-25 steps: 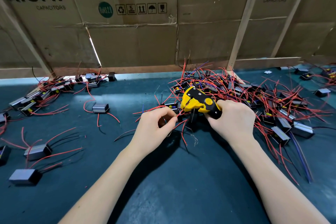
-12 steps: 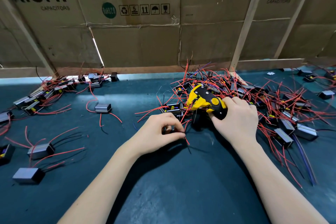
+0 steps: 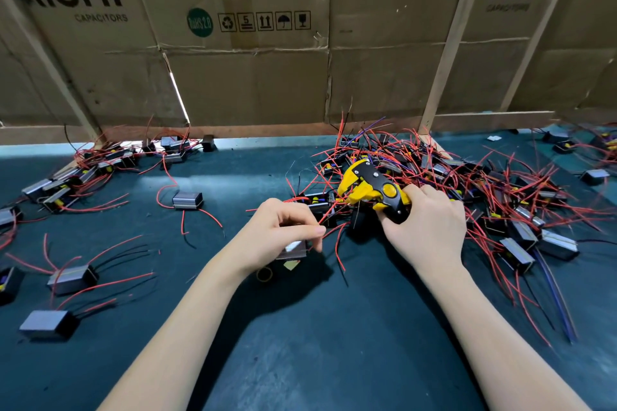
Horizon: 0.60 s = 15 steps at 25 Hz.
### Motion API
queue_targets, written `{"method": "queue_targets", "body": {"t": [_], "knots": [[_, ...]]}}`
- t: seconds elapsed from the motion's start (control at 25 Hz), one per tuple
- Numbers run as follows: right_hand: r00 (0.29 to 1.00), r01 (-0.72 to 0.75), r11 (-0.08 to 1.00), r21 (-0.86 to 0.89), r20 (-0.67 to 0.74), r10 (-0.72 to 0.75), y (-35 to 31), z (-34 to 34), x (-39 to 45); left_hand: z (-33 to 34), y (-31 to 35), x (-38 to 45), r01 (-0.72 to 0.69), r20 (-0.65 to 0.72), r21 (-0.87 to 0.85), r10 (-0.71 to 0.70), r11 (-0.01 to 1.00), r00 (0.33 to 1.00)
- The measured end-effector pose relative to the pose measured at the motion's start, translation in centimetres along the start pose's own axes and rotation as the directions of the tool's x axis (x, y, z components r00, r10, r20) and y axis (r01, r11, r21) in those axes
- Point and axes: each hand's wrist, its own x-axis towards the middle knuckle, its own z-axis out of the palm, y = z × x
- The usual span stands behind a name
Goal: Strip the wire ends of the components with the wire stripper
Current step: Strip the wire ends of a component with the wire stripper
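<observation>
Cardboard-backed green bench (image 3: 300,360): left hand (image 3: 277,237) grips a component (image 3: 293,248) and pinches its red wire (image 3: 329,215), which should feed squarely into the yellow wire stripper (image 3: 370,190) clenched in the right hand (image 3: 427,227).

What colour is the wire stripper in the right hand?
Yellow with black plates, the wire stripper shows best in the head view.

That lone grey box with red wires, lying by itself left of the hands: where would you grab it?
Probably the small grey box-shaped component is best pinched across its two long flat sides, coming from above. It lies flat on the dark green mat, apart from the piles, so its top is free. Its red wires trail off its ends, so gripping the body avoids bending them.
</observation>
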Motion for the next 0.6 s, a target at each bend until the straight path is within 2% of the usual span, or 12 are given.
{"method": "queue_targets", "body": {"t": [0.16,0.2,0.28,0.4,0.48,0.6], "knots": [[0.993,-0.095,0.994,-0.053,0.062,0.098,0.8,0.2,0.7,-1.0,0.2,-0.7,0.04,0.17,-0.056,-0.03,0.998,0.985],[0.993,-0.09,0.994,-0.069,0.066,0.095,1.1,0.3,0.8,-1.0,0.1,-0.7,0.044,0.15,-0.064,-0.034,0.997,0.988],[0.996,-0.059,0.996,-0.059,0.057,0.063,1.3,0.2,0.5,-0.6,-0.2,-0.2,0.038,0.014,-0.029,-0.038,0.999,0.999],[0.999,-0.028,0.999,0.02,-0.023,0.029,0.5,0.0,0.4,0.3,-0.9,0.2,0.042,-0.163,0.129,-0.021,0.991,0.986],[0.997,-0.018,0.999,0.038,-0.08,0.021,0.2,-0.2,0.5,0.7,-1.0,0.1,0.025,-0.196,0.159,0.006,0.987,0.981],[0.996,-0.012,1.0,0.012,-0.094,0.013,0.2,-0.3,0.3,1.1,-0.9,0.1,0.008,-0.21,0.131,0.02,0.991,0.977]]}}
